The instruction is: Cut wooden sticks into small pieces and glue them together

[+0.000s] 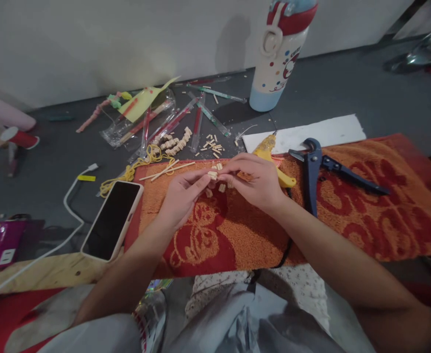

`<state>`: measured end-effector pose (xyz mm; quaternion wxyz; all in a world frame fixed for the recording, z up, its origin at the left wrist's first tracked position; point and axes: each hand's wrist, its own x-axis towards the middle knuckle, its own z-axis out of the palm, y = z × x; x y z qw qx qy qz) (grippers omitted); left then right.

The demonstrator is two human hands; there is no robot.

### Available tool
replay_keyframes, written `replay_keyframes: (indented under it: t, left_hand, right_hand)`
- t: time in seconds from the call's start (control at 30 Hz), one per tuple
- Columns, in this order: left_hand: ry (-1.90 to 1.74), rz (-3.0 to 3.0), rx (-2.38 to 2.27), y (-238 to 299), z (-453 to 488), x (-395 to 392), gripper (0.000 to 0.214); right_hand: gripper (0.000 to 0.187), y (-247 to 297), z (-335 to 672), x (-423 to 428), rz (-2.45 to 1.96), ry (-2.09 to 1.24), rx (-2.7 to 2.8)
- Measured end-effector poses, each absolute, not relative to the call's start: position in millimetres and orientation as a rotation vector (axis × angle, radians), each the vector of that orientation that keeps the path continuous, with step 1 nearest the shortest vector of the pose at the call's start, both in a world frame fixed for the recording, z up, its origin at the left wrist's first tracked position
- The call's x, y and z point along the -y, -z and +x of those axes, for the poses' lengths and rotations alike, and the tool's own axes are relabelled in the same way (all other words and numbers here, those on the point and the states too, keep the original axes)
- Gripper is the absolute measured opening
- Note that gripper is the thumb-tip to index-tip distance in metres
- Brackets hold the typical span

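Observation:
My left hand (181,195) and my right hand (256,180) meet above an orange and red towel (259,230). The left thumb and fingers pinch a small pale wooden piece (212,174). Against it, the right fingertips close on another little wooden piece (219,166). Whether the two are joined I cannot tell. Just below the fingers are loose wooden bits (221,188). Behind the right hand lies a yellow glue gun (287,179), partly covered by it. Blue-handled cutters (312,169) rest open on the towel to the right.
Thin sticks (165,171), yellow cord (129,174) and a phone (112,220) lie left. Behind are joined wooden pieces (180,143), short stick cuttings (212,144) and plastic-wrapped sticks (171,120). A tall bottle (279,61) stands at the back, near a white strip (321,133).

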<state>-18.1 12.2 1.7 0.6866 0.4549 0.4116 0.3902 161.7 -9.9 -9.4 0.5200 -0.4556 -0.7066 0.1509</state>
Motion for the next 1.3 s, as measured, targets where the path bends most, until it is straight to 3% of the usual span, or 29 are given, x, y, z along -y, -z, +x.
replay_keyframes:
  t: [0.4, 0.7, 0.97, 1.3]
  left_hand:
    - [-0.88, 0.979, -0.965, -2, -19, -14, 0.031]
    - [-1.246, 1.176, -1.071, 0, -37, -36, 0.021]
    - [-1.465, 1.254, -1.132, 7, -44, -51, 0.027]
    - [-1.075, 2.406, -1.203, 9, -43, -38, 0.013]
  right_hand:
    - [0.011, 4, 166, 10, -1.134, -0.277, 1.845]
    - [0.013, 2, 197, 5, -1.575, 0.041, 1.84]
    - [0.024, -26, 193, 15, -1.917, -0.034, 2.02]
    - [0.022, -21, 180, 18, -1.864, -0.242, 2.161]
